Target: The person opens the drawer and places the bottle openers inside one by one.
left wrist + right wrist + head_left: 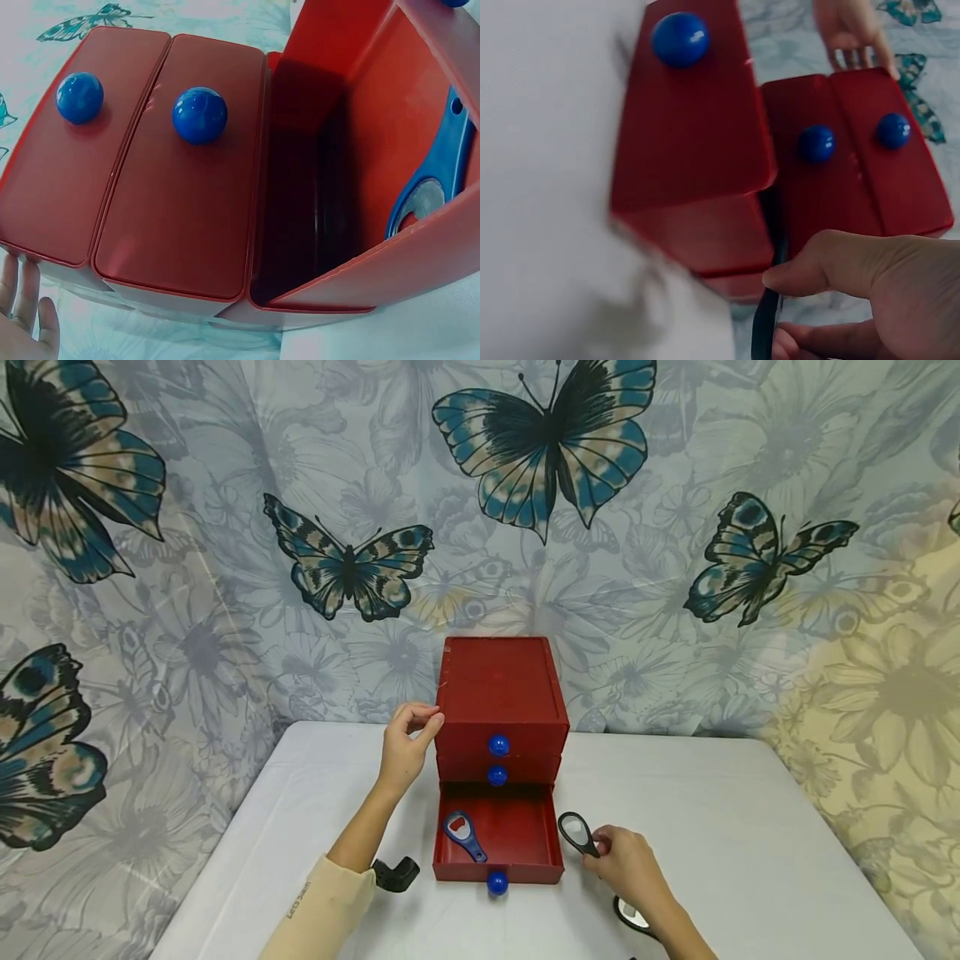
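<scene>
A red cabinet has blue knobs, and its bottom drawer is pulled out. Inside that drawer lies a blue bottle opener with a metal head, also partly visible in the left wrist view. My right hand pinches a black bottle opener by its handle, just right of the open drawer. At the cabinet's upper left side is my left hand, its fingertips at the edge. Fairly straight fingers show beside the cabinet in the left wrist view.
Another black-rimmed oval thing lies on the white table, partly hidden by my right wrist. A black device shows beside my left forearm. Behind the table hangs a butterfly-patterned cloth. The upper two drawers are closed.
</scene>
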A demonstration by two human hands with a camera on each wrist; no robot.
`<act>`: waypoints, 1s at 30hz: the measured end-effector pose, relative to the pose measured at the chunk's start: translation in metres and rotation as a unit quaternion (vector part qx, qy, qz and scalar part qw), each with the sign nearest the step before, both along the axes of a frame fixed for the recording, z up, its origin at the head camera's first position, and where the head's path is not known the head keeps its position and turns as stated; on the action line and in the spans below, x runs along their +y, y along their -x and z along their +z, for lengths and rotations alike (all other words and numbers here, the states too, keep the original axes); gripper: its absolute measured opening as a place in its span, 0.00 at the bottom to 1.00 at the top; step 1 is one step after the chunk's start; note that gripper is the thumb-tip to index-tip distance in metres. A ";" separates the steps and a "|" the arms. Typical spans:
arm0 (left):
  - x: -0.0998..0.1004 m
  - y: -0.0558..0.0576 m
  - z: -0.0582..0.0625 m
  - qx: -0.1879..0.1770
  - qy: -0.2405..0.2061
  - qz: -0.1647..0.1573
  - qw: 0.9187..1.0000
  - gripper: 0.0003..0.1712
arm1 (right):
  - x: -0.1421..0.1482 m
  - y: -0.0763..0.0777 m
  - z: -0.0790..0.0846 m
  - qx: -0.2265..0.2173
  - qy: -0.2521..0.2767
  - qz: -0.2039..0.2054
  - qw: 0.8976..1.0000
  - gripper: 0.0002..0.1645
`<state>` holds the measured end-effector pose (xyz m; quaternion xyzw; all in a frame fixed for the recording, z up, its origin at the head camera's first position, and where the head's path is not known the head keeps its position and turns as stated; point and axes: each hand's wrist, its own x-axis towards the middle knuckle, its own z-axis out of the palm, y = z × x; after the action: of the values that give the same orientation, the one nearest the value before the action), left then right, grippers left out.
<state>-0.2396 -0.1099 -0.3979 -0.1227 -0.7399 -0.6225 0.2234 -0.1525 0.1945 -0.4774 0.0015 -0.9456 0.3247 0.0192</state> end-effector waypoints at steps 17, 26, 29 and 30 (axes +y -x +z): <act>-0.001 -0.001 0.001 0.006 0.001 -0.002 1.000 0.10 | -0.030 0.009 0.024 -0.020 0.055 0.041 0.997 0.12; -0.001 -0.001 0.001 0.005 -0.002 0.000 1.000 0.10 | -0.059 0.022 0.022 -0.013 0.041 0.108 0.993 0.12; -0.001 0.003 -0.003 -0.002 -0.008 0.000 1.000 0.10 | -0.068 0.027 0.018 -0.005 0.030 0.133 0.991 0.11; -0.002 0.006 -0.007 0.000 -0.010 -0.002 1.000 0.10 | -0.070 0.029 0.016 -0.003 0.027 0.140 0.990 0.11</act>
<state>-0.2456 -0.1115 -0.4046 -0.1213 -0.7333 -0.6305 0.2235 -0.1815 0.1245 -0.4610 0.1323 -0.9269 0.3500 -0.0292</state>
